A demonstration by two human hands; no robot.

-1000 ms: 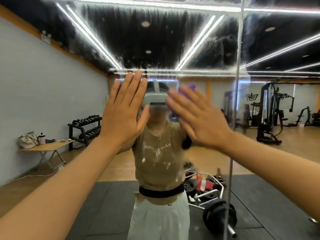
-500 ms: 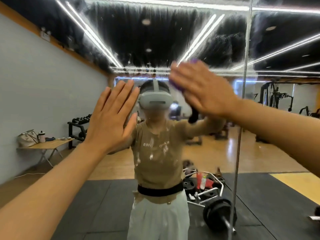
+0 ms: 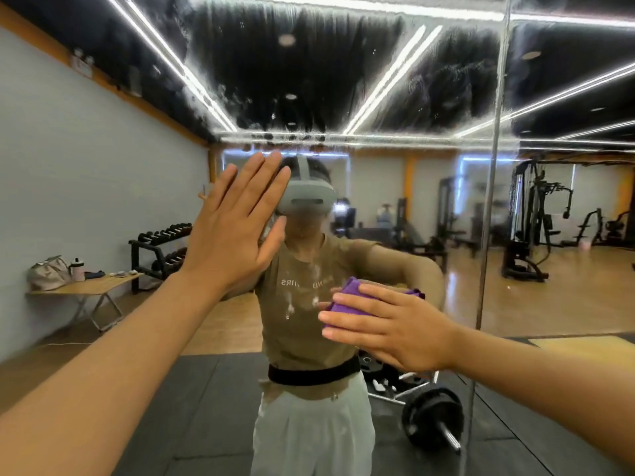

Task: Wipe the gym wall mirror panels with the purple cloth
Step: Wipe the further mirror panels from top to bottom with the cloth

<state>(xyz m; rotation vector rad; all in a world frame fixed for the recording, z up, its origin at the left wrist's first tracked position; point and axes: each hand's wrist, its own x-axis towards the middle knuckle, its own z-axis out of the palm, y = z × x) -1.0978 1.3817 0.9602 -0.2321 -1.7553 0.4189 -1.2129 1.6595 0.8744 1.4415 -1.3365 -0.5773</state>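
The wall mirror panel (image 3: 343, 80) fills the view, with wet streaks and smears across its upper part. My right hand (image 3: 395, 331) lies flat with straight fingers, pressing the folded purple cloth (image 3: 347, 298) against the glass at chest height. My left hand (image 3: 237, 221) rests open and flat on the mirror at head height, fingers straight and pointing up. A vertical seam (image 3: 491, 201) divides this panel from the panel on the right (image 3: 567, 235). My own reflection stands behind both hands.
The mirror reflects the gym: a dumbbell rack (image 3: 161, 245), a folding table (image 3: 86, 290) with a bag at the left wall, weight machines (image 3: 529, 221) at right, and a barbell (image 3: 433, 420) on black floor mats.
My right hand has swept the cloth down the glass from above head height to chest height. My left hand has stayed flat on the mirror.
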